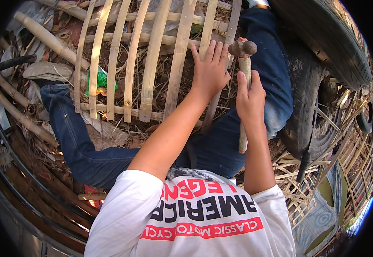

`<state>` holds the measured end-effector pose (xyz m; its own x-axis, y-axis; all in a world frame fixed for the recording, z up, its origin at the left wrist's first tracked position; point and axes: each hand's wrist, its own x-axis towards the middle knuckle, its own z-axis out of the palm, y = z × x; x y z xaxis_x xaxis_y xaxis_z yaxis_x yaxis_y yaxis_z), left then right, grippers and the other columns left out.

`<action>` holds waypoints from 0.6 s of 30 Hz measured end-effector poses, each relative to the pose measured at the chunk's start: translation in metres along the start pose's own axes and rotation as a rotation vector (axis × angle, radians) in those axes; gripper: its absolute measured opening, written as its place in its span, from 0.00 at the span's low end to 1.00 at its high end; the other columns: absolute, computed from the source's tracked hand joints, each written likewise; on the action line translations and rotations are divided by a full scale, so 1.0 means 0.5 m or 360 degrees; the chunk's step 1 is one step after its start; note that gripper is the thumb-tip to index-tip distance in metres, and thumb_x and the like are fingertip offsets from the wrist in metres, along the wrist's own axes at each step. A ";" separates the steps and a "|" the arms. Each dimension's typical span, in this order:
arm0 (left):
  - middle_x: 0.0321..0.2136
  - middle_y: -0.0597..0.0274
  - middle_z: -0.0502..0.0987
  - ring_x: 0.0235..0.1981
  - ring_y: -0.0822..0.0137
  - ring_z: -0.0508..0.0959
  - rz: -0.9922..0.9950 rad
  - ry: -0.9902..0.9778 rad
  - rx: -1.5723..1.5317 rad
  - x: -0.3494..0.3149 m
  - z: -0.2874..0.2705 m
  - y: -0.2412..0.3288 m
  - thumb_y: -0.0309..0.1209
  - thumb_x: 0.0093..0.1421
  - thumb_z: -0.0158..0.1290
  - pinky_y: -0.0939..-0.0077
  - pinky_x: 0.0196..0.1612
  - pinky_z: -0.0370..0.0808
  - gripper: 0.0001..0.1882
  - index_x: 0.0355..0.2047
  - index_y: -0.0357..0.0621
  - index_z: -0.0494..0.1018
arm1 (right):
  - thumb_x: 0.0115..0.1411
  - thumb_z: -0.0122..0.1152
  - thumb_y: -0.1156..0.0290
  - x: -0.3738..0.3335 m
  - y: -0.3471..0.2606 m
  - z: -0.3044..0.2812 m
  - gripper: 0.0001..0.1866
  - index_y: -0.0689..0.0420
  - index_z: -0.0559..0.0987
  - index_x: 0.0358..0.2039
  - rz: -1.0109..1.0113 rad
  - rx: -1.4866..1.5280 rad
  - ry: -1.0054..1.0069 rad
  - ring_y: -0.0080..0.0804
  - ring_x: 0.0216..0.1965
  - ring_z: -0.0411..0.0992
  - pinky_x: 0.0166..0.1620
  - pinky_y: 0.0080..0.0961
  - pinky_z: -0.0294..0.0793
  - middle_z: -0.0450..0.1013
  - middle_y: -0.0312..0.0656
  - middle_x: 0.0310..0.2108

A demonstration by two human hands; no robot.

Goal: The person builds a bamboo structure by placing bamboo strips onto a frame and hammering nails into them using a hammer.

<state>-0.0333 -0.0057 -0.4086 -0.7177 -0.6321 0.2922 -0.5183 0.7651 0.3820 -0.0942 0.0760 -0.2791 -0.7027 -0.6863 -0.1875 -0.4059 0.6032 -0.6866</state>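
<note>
1. Left hand [211,75] lies spread, clutching nothing, on the bamboo frame [154,64], eleven o'clock, seemingly steadying it!
2. Right hand [251,97] grasps the hammer [245,64], one o'clock (head uppermost), apparently for control.

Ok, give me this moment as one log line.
left hand: spread on slatted frame | right hand: gripping hammer | beneath frame: green wrapper
</note>
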 end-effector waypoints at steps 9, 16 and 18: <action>0.61 0.56 0.65 0.66 0.58 0.57 -0.0046 -0.0095 -0.0023 0.001 -0.003 0.002 0.47 0.52 0.54 0.21 0.60 0.40 0.40 0.61 0.37 0.62 | 0.67 0.51 0.62 0.000 0.013 -0.004 0.14 0.63 0.70 0.36 -0.0010 -0.0121 -0.0016 0.59 0.28 0.74 0.31 0.40 0.70 0.73 0.58 0.23; 0.62 0.56 0.64 0.67 0.58 0.56 -0.0055 -0.0104 -0.0023 0.001 -0.013 0.002 0.45 0.53 0.54 0.21 0.61 0.39 0.39 0.62 0.37 0.61 | 0.67 0.51 0.62 0.021 0.014 0.000 0.15 0.63 0.70 0.37 -0.0017 -0.0243 -0.0079 0.64 0.31 0.72 0.33 0.45 0.70 0.73 0.61 0.24; 0.62 0.55 0.64 0.67 0.56 0.56 -0.0090 -0.0102 -0.0036 0.003 -0.005 0.003 0.44 0.53 0.53 0.22 0.61 0.39 0.39 0.62 0.37 0.61 | 0.66 0.52 0.62 0.017 0.019 -0.006 0.14 0.63 0.70 0.37 -0.0013 -0.0192 -0.0082 0.65 0.31 0.72 0.33 0.46 0.69 0.72 0.62 0.25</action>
<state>-0.0339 -0.0058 -0.4056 -0.7162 -0.6647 0.2129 -0.5489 0.7248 0.4163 -0.1059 0.0772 -0.2849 -0.6694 -0.7096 -0.2201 -0.4811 0.6397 -0.5994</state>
